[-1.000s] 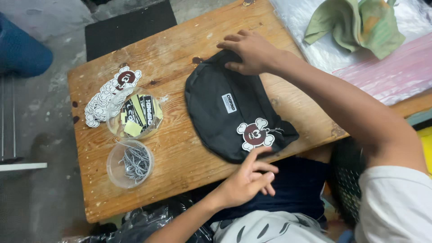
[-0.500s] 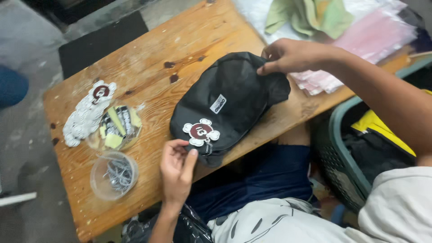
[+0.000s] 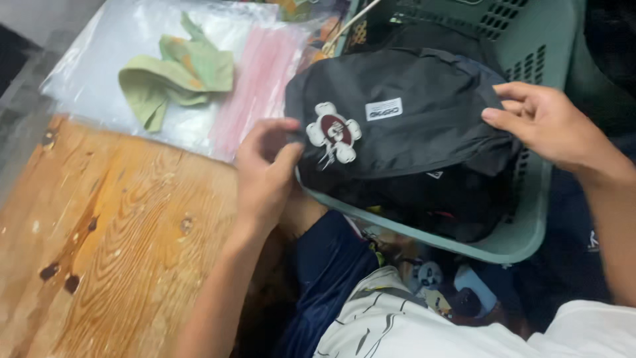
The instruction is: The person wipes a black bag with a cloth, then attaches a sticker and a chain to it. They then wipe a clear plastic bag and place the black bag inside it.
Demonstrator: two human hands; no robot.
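Bare forearms, no sleeves at wrists; white tee sleeve (image 3: 596, 328) on right arm, dark navy shorts (image 3: 324, 278), white cloth w/ black marks on lap.

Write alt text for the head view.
Two bare hands, left hand and right hand, hold a black pouch with a flower-shaped tag over a green plastic basket, beside a wooden table.
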